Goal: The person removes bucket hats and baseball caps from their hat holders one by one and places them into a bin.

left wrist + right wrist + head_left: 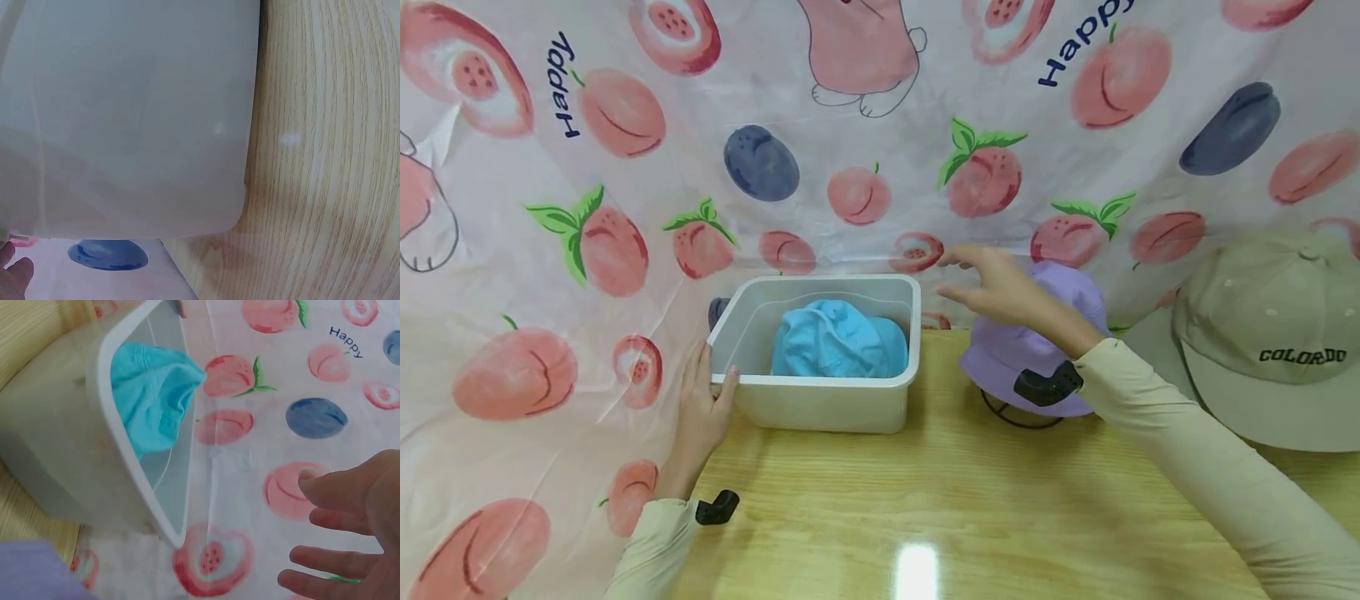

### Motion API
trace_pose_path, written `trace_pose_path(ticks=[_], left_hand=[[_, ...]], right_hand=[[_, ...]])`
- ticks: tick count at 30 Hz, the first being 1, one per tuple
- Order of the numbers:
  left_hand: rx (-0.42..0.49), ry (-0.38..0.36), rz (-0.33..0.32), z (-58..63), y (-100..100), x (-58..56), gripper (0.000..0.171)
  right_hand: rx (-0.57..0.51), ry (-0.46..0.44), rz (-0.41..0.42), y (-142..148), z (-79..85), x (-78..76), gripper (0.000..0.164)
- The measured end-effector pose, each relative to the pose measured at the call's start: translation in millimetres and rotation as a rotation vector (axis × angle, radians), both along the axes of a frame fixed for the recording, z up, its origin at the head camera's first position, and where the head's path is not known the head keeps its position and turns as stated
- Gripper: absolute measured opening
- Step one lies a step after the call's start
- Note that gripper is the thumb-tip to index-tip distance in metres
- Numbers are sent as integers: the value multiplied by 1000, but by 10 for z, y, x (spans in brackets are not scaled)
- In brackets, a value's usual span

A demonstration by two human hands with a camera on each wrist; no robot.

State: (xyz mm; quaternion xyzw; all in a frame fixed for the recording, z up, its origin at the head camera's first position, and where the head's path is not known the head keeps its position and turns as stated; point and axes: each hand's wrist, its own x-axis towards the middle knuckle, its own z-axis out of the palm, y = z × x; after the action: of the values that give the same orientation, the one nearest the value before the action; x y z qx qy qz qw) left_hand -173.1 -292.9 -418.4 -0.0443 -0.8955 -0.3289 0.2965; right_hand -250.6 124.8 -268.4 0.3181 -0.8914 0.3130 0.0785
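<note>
My left hand [700, 408] holds the front left corner of a whitish plastic bin [823, 404], thumb at the front rim and fingers along the left side. Inside the bin lies a crumpled bright blue cap [831, 342], its brim toward the right. To the right of the bin, my right hand [996, 287] hangs in the air with fingers spread and nothing between them. Behind and below that hand, a purple bucket hat [1007, 358] sits on a black wire stand [1018, 417]. The bin's pale wall [137, 125] fills much of the left wrist view.
A khaki cap [1273, 325] with dark lettering stands at the far right. Behind everything hangs a fruit-printed cloth [850, 225], which also covers the left side. The light wooden table [865, 508] runs along the front.
</note>
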Motion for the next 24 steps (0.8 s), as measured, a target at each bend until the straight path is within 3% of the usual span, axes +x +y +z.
trace_pose_path(ticks=[8, 24], left_hand=[[13, 1, 0, -6, -11, -14, 66], [37, 43, -2, -14, 7, -14, 63]], right_hand=[[8, 87, -11, 258, 9, 50, 37], [102, 88, -67, 692, -10, 115, 47]])
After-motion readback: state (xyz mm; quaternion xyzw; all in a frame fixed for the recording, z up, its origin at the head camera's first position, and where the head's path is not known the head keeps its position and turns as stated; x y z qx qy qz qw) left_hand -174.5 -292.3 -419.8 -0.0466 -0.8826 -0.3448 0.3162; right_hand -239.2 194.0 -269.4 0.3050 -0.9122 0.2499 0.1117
